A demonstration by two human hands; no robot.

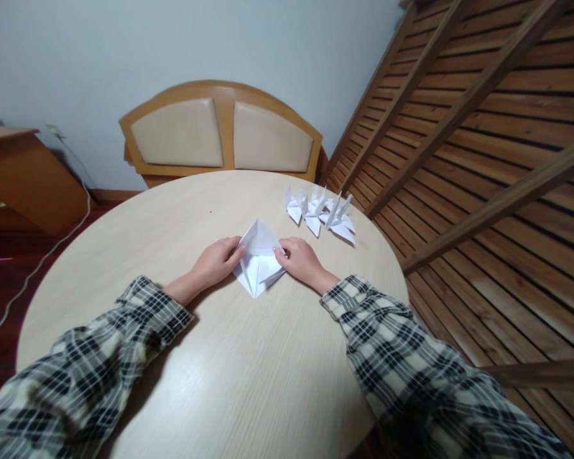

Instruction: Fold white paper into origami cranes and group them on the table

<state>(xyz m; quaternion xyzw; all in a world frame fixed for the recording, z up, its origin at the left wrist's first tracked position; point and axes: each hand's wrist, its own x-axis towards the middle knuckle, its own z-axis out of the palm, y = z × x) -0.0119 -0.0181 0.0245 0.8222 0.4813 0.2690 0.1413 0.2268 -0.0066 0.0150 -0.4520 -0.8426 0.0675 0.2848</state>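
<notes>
A white sheet of paper [258, 258], folded into a diamond shape, lies on the round pale wooden table [229, 370]. My left hand [216, 261] pinches its left edge with curled fingers. My right hand [300, 258] presses and grips its right edge, fingers bent. Both arms wear plaid sleeves. Several finished white paper cranes [319, 213] stand on the table beyond my right hand, apart from it.
A wooden chair with beige padded back [220, 131] stands behind the table against the pale wall. A slatted wooden wall with beams [483, 127] runs along the right. A wooden cabinet [23, 172] and a white cable [43, 255] are at left.
</notes>
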